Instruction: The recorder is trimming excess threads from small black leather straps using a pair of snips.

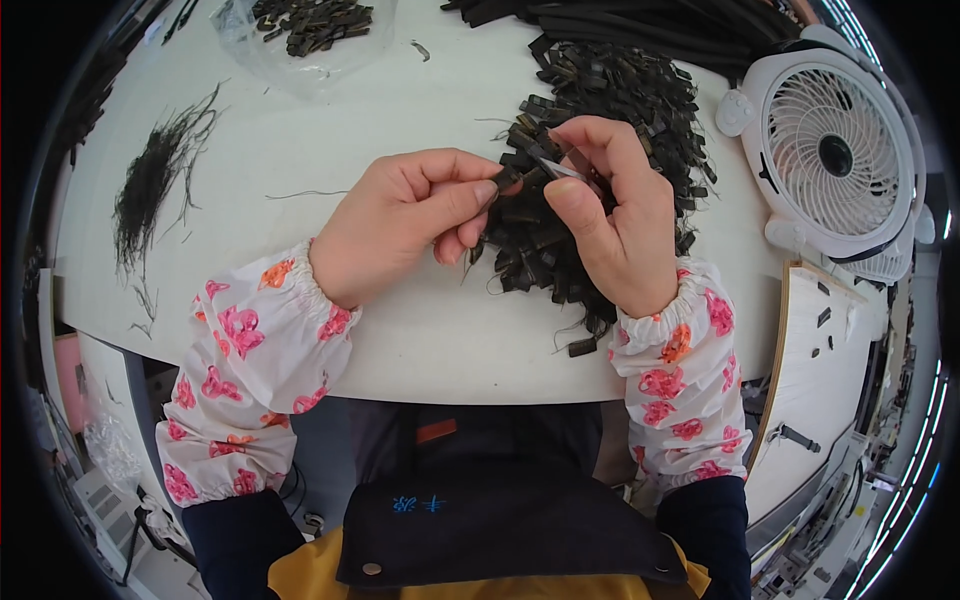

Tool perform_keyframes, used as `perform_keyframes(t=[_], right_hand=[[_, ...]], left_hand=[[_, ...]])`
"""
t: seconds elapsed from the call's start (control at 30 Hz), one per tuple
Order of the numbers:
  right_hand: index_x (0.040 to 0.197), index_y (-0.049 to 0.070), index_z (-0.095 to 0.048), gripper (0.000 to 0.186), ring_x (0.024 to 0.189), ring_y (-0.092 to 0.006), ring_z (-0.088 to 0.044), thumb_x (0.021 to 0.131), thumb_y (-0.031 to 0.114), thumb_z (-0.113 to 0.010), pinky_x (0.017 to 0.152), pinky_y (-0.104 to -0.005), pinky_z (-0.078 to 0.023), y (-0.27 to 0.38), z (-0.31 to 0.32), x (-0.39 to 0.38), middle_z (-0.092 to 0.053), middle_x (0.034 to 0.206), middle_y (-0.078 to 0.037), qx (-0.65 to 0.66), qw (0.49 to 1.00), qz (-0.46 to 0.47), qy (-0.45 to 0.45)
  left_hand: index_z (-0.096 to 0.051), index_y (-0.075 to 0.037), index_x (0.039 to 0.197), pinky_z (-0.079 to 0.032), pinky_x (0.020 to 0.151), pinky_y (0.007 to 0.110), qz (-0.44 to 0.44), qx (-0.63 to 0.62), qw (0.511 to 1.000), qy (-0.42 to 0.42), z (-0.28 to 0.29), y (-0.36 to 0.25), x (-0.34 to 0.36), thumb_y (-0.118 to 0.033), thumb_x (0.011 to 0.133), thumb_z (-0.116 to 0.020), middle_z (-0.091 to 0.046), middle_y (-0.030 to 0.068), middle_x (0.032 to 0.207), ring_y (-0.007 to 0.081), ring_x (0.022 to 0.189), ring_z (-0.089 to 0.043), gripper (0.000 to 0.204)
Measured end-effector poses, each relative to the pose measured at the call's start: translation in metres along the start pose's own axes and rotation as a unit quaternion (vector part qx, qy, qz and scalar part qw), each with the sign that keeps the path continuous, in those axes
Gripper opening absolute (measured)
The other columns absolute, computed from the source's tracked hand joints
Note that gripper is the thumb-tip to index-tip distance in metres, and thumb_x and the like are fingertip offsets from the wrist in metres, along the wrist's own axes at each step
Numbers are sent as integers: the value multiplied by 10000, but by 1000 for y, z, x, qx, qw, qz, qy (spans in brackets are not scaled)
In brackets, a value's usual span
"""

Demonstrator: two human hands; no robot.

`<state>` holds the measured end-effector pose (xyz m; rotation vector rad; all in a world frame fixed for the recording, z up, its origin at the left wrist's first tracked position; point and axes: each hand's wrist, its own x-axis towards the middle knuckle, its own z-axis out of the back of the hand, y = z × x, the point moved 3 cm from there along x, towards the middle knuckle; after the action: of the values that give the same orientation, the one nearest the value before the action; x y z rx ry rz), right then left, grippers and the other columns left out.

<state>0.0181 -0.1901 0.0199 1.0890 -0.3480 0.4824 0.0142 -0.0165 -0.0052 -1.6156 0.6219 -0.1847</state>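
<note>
Between the thumb and fingers of my left hand (400, 215) is a small black fabric tab (506, 181). Closed around a pair of thread snips (562, 171), my right hand (632, 225) keeps the pointed metal blades just to the right of that tab. Most of the snips' body is hidden by the fingers. Under and behind both hands spreads a large heap of similar black tabs (640, 85), many with loose thread ends. A few tabs lie at the heap's near edge, below my right hand.
A tangle of black threads (150, 190) lies at the left of the white table (420, 345). Farther back, a clear plastic bag (345, 62) holds more black pieces. Black fabric strips (660, 30) lie at the far right, and a white fan (835, 150) stands at the right.
</note>
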Motion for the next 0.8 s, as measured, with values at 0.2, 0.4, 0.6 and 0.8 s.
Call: perform_keyframes(t=[0.2, 0.4, 0.6, 0.8], right_hand=[[957, 61, -582, 308, 536, -200, -572, 706, 168, -726, 467, -290, -436, -3, -8, -2, -567, 685, -46, -199, 972, 126, -3], [962, 49, -591, 303, 526, -192, -562, 697, 113, -722, 467, -282, -436, 7, -12, -1, -557, 682, -52, -272, 947, 172, -13], [967, 41, -601, 261, 524, -167, -558, 735, 94, -708, 461, -260, -430, 9, -13, -3, -582, 699, -63, -326, 930, 166, 23], [881, 44, -574, 301, 550, -173, -583, 733, 257, -726, 504, -265, -467, -5, -4, -4, -588, 680, -51, -135, 991, 25, 4]], left_hand=[[-580, -26, 1081, -385, 482, 153, -9, -100, 993, -69, 6, 4, 4, -144, 929, -504, -530, -22, 650, 23, 499, -452, 208], [-584, -23, 1077, -391, 497, 158, -23, -46, 993, -107, 1, 3, 3, -136, 927, -502, -548, -21, 667, 31, 532, -478, 205], [-594, 13, 1054, -439, 532, 166, -46, -39, 993, -103, 2, 4, 3, -143, 904, -545, -586, 10, 694, 41, 568, -525, 222], [-665, -15, 945, -415, 546, 202, -283, 342, 874, -200, 27, -22, 8, -86, 847, -605, -608, 9, 766, 61, 589, -495, 136]])
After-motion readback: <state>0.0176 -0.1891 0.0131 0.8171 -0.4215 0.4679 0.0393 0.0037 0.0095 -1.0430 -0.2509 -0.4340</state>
